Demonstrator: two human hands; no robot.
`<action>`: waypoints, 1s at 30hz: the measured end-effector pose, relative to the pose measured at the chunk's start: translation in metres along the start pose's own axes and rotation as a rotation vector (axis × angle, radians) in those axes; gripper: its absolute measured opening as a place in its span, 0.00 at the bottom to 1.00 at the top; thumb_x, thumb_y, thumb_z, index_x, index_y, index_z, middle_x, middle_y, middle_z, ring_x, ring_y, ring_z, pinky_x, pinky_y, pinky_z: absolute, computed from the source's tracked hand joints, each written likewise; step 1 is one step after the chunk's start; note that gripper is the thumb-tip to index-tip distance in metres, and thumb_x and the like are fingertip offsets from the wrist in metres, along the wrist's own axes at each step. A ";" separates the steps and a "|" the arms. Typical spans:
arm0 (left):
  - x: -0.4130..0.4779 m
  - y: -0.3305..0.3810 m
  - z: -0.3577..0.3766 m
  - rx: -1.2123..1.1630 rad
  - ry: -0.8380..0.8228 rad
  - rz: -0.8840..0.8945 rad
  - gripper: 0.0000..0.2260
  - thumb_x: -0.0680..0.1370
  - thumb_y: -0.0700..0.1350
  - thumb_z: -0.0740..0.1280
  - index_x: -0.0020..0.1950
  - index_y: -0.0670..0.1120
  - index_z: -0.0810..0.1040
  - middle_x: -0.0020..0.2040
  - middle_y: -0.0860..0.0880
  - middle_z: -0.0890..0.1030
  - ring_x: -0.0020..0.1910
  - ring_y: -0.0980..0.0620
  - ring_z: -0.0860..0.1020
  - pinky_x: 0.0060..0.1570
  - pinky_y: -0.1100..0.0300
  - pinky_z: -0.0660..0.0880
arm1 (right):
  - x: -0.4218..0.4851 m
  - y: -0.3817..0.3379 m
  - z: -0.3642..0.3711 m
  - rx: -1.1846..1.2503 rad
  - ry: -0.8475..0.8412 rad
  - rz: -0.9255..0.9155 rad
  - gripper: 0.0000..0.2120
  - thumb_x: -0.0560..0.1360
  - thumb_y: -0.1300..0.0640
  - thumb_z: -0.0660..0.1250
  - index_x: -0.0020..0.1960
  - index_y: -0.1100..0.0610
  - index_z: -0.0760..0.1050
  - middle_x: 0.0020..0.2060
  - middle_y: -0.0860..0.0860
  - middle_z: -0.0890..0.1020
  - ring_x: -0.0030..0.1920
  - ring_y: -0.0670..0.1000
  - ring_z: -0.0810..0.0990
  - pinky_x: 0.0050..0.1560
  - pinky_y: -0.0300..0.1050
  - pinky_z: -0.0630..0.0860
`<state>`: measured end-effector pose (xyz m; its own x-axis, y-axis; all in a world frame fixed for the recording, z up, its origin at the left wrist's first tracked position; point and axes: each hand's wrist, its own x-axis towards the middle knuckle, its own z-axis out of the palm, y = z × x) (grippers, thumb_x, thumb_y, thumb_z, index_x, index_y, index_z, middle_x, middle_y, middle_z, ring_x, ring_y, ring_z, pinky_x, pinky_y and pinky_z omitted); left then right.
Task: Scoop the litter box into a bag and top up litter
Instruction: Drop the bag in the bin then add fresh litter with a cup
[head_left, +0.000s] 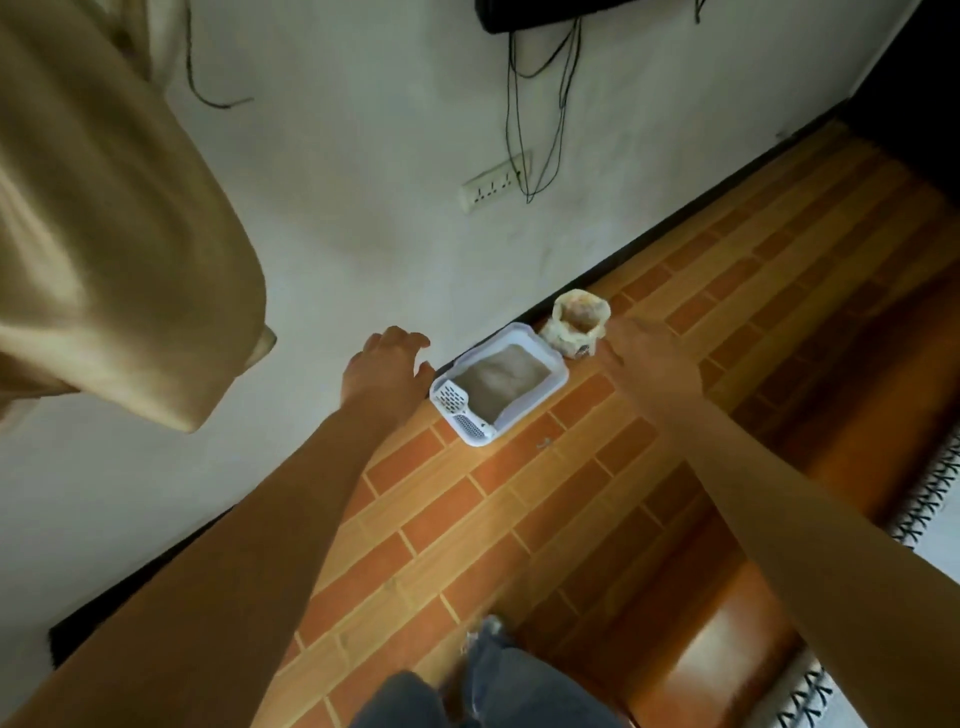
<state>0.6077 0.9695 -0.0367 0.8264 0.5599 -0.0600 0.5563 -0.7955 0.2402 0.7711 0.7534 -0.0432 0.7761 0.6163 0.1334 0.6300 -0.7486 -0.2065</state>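
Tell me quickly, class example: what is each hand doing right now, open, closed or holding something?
Left hand: open, fingers spread, holding nothing, beside the litter box.
Right hand: holding nothing visible; open or closed cannot be told, next to the bag.

Bag (574, 325) contents indistinct, blurred

One litter box, one scoop, one bag and two bare hands on a brick-patterned floor

A single white litter box (550, 358) sits against the wall, with one slotted white scoop (457, 410) lying across its near-left end; one open bag (574, 325) stands just beside the box's far end. Two hands are in view, the left hand (387, 369) to the left of the box and the right hand (649, 358) to its right, neither holding anything. On the wall above the box hangs one socket strip (493, 183), fed by several dark cables (540, 104); one beige cloth (114, 208) hangs well to the box's left
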 end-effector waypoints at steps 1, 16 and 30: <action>0.010 0.006 0.001 0.011 -0.008 0.012 0.16 0.80 0.47 0.58 0.68 0.50 0.70 0.68 0.48 0.71 0.65 0.48 0.70 0.60 0.52 0.71 | 0.005 0.007 -0.002 0.006 -0.006 0.008 0.23 0.78 0.44 0.50 0.61 0.56 0.73 0.52 0.55 0.81 0.51 0.53 0.80 0.52 0.46 0.77; 0.152 0.089 0.026 -0.009 0.000 0.133 0.16 0.80 0.47 0.58 0.67 0.47 0.71 0.65 0.44 0.73 0.62 0.45 0.72 0.58 0.52 0.71 | 0.083 0.098 -0.017 -0.052 0.020 0.127 0.14 0.80 0.55 0.58 0.58 0.61 0.76 0.42 0.56 0.81 0.43 0.55 0.79 0.42 0.46 0.76; 0.345 0.163 0.061 -0.061 -0.048 0.101 0.16 0.80 0.47 0.59 0.67 0.46 0.71 0.64 0.45 0.74 0.61 0.46 0.72 0.56 0.54 0.71 | 0.293 0.184 0.005 -0.006 -0.092 0.111 0.17 0.80 0.52 0.54 0.65 0.58 0.70 0.57 0.55 0.78 0.56 0.55 0.76 0.54 0.47 0.73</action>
<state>0.9883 1.0189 -0.0778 0.8819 0.4648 -0.0783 0.4650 -0.8307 0.3060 1.1139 0.7972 -0.0467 0.8356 0.5490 0.0202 0.5405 -0.8150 -0.2088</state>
